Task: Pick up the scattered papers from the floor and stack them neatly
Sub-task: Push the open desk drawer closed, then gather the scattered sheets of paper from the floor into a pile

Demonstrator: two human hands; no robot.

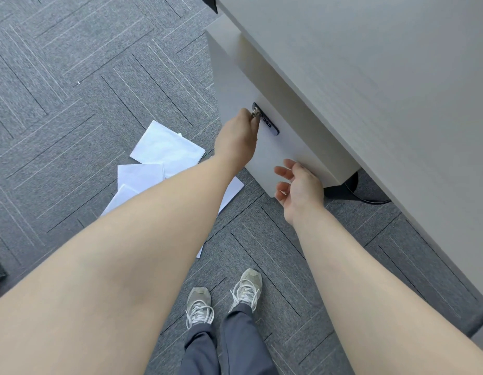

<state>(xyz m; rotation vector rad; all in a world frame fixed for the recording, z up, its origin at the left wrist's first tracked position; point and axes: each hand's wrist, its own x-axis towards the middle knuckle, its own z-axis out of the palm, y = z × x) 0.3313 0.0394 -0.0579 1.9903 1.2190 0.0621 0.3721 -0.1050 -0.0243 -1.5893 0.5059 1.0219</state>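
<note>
Grey carpet tiles (pixel 72 77) in a herringbone layout cover the floor. White papers (pixel 164 150) are seen scattered on it, overlapping one another, to the left of a pale cabinet (pixel 235 85) that sits under the desk (pixel 383 77). Part of the paper pile is hidden by the left forearm, so the number of sheets cannot be told. No sheet is held; all lie flat on the floor, near the cabinet's lower corner.

The left hand (pixel 236 139) is extended to the cabinet front, and its grip is pressed together on a small metal key (pixel 256 114) at the dark lock plate (pixel 266 120). The fingertips are turned away from the camera, so the exact finger placement cannot be told.

The right hand (pixel 300 189) is held beside the lower part of the cabinet front, palm turned toward the left, with its grip spread and the fingers loosely curled. Whether the fingers touch the panel cannot be told. Nothing is held in it.

A dark round base (pixel 348 185) is seen on the floor beneath the desk, behind the cabinet. Two grey laced shoes (pixel 224 296) and grey trouser legs (pixel 224 345) are visible at the lower edge, well apart from the papers.
</note>
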